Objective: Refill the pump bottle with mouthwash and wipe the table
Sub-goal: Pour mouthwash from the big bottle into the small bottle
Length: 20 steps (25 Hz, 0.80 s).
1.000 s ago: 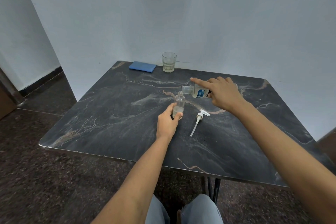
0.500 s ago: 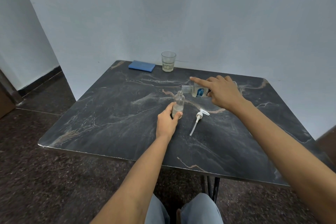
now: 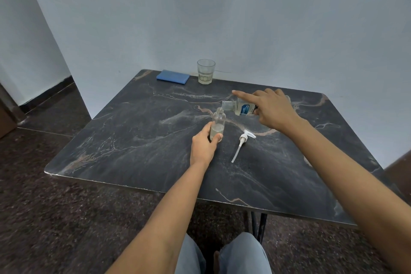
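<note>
A blue cloth (image 3: pixel 173 76) lies at the worktop's (image 3: pixel 133 140) 11 o'clock corner, with a glass (image 3: pixel 206 71) at its 3 o'clock. Mid-worktop, the left hand (image 3: pixel 203 147) has its fingers (image 3: pixel 207 128) clamped round the upright, part-filled bottle (image 3: pixel 218 121); the pump (image 3: pixel 242 142) lies at the bottle's 4 o'clock. At its 1 o'clock the right hand (image 3: pixel 273 110) grips the tipped mouthwash (image 3: pixel 241 108), forefinger straight, mouth close to the bottle's neck.

I get one head-worn wide-angle view. It faces forward and down across the table (image 3: pixel 138 147) to the wall (image 3: pixel 244 18), close above the table's near edge.
</note>
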### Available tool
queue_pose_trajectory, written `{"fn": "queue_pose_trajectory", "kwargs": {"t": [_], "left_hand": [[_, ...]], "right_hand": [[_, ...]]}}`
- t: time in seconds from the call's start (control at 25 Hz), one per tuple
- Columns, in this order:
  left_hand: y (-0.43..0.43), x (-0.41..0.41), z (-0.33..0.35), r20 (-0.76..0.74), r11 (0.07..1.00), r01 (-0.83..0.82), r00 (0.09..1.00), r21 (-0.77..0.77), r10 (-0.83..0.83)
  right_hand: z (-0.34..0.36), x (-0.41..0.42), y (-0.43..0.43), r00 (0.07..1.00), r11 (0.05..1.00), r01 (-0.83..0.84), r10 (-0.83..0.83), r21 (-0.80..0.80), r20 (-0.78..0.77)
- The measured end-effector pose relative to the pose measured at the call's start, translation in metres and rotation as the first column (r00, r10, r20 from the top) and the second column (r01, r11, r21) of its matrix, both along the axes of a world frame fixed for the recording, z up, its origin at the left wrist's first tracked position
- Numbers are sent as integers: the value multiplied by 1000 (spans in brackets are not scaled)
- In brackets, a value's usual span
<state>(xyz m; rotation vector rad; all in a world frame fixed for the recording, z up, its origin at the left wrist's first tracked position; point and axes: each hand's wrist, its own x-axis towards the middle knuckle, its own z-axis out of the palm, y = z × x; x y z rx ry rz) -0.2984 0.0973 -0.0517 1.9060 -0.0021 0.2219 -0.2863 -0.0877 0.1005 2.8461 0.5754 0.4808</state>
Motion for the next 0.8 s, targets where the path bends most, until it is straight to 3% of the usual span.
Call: {"fn": "queue_pose_trajectory", "kwargs": {"t": [0.8], "left_hand": [[0,-2,1,14,1000,14,1000,-12,-13]], "right_hand": [[4,-1,1,1000,1000,-4,4,-26,-6]]}}
